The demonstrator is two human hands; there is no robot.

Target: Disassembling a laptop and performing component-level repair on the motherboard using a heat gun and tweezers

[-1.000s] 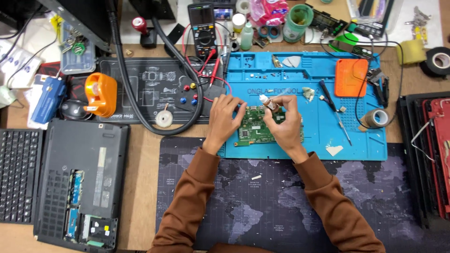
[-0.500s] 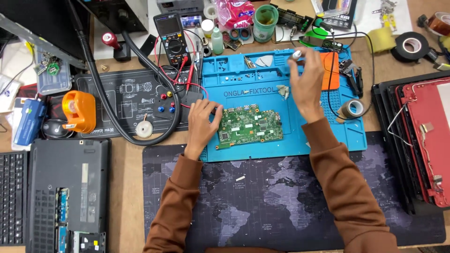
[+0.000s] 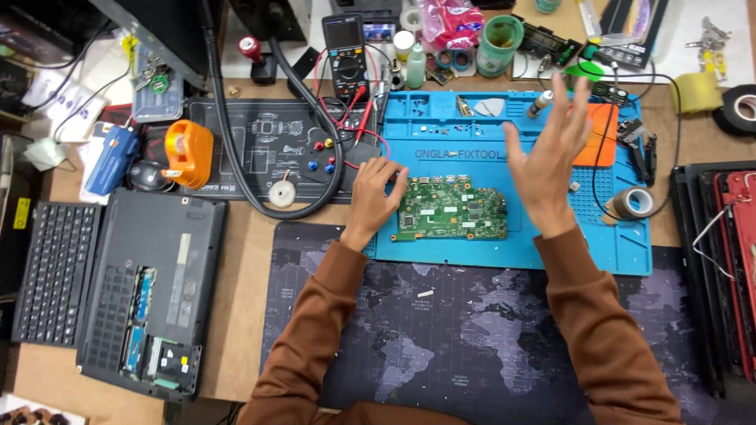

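A green circuit board [image 3: 453, 211] lies flat on a blue repair mat [image 3: 512, 252]. My left hand [image 3: 374, 197] rests at the board's left edge, fingertips touching it. My right hand [image 3: 547, 161] hovers above the mat just right of the board, palm open and fingers spread, holding nothing. A small white bottle [image 3: 539, 104] lies on the mat beyond my right fingertips, next to an orange pad [image 3: 598, 138].
A multimeter [image 3: 345, 55] with red leads stands behind the mat. An opened laptop base [image 3: 153, 291] and keyboard [image 3: 51, 271] lie at the left, an orange tape dispenser [image 3: 187, 153] and black hose [image 3: 252, 181] beside them. Tape rolls [image 3: 632, 203] and laptop shells [image 3: 720, 267] sit right.
My right hand left the board, reached to the mat's far edge with a small item, then drew back toward the board with spread, empty fingers. My left hand stayed at the board.
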